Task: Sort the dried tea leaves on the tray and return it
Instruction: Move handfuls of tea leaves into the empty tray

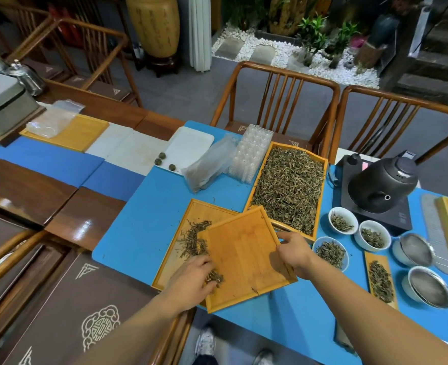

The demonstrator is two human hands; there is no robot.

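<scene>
A nearly bare bamboo tray [246, 256] lies tilted across a second bamboo tray [180, 230] that holds a scatter of dried tea leaves [193, 238]. My right hand [295, 248] grips the upper tray's right edge. My left hand [193, 279] rests on that tray's left edge, its fingers on a small clump of leaves [215, 277]. Behind them stands a large bamboo tray [288, 185] heaped with tea leaves.
Three white cups [343, 220] of leaves, a narrow tray of leaves [381, 281] and two metal strainers [428, 287] sit at right, by a black kettle [381, 183] on its base. Plastic bags [209, 164], a clear mould tray [251, 154] and a white tray [188, 148] lie behind.
</scene>
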